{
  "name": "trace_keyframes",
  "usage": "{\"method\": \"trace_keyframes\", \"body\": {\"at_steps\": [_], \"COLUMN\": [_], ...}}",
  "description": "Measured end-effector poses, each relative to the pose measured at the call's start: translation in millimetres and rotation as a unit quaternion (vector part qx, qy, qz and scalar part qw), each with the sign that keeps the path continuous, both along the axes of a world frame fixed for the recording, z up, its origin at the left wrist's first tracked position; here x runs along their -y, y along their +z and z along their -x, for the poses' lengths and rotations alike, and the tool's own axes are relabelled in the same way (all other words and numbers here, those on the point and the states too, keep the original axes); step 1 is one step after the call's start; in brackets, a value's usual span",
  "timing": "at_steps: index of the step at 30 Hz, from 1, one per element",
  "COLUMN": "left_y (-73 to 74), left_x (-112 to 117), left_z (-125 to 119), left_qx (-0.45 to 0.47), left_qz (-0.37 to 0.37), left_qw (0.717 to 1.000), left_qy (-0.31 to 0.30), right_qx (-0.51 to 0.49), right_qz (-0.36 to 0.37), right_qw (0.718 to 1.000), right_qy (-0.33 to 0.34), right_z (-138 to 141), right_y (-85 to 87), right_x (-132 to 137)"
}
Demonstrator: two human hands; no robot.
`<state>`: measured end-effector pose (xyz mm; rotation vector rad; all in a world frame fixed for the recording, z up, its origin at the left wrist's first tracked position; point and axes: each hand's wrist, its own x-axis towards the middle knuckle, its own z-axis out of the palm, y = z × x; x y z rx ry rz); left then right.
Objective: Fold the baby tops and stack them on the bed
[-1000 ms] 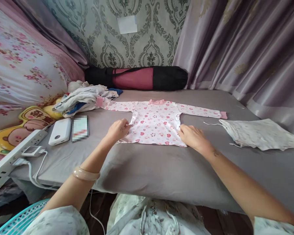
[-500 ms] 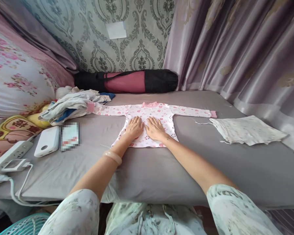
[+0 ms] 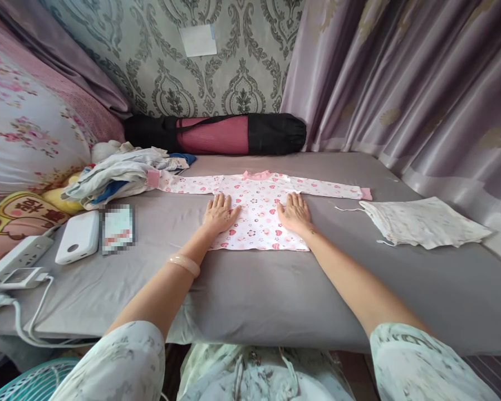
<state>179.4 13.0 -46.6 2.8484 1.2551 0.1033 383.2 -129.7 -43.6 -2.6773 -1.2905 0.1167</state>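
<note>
Both hands have moved apart since the earlier frame: then they lay close together on the middle of the shirt (image 3: 254, 228), and now the left hand (image 3: 220, 214) is at its left side and the right hand (image 3: 294, 213) at its right side.

Largest is the bed (image 3: 338, 295) with grey sheet, which gives a wide, mostly even support, so the shirt can lie fully spread. At the back, the long black and red bag (image 3: 212, 135) lies along the wall, probably so that the front part is free for work. The shirt lies in the middle, before the person, with collar (image 3: 256, 175) away and hem near; both sleeves point outward, which seems to keep the body of the shirt open. The cuff at left meets the pile of clothes (image 3: 112, 175); whether it lies upon the pile, I cannot tell. At right, the pale folded garment (image 3: 428, 223) lies apart from the shirt, perhaps to keep it out of the way.

Each of the hands is palm down, nearly flat, with fingers extended and a little spread. They pinch nothing; they only rest on the cloth, which looks like pressing or smoothing from centre to sides.

Smaller, the white power bank (image 3: 78, 236) sits near the power strip (image 3: 19, 259), maybe for convenient charging.
</note>
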Motion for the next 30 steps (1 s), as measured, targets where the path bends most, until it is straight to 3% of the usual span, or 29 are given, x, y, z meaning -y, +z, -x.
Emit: {"method": "trace_keyframes", "body": {"at_steps": [4, 9, 14, 17, 24, 30], "left_y": [3.7, 18.5, 31.8, 30.0, 20.4, 22.4], "left_x": [-0.2, 11.3, 46.1, 61.0, 63.8, 62.7], "left_z": [-0.9, -0.7, 7.4, 14.5, 19.2, 18.0], "left_qx": [-0.009, -0.034, -0.034, -0.045, -0.042, -0.038], "left_qz": [0.01, 0.015, 0.044, 0.078, 0.093, 0.091], "left_qw": [1.0, 0.999, 0.989, 0.98, 0.981, 0.98], "left_qy": [-0.005, -0.022, -0.136, -0.179, -0.164, -0.171], "right_qx": [-0.003, 0.017, 0.043, 0.015, 0.029, 0.034], "right_qz": [0.003, 0.013, -0.013, 0.004, 0.015, 0.017], "right_qw": [1.0, 0.999, 0.987, 0.979, 0.98, 0.979], "right_qy": [0.005, 0.029, 0.154, 0.205, 0.198, 0.198], "right_z": [-1.8, -1.3, 18.0, 28.1, 26.5, 26.2], "right_y": [1.9, 7.6, 14.2, 10.5, -3.2, 1.0], "right_x": [1.0, 2.0, 16.6, 25.7, 28.6, 28.5]}}
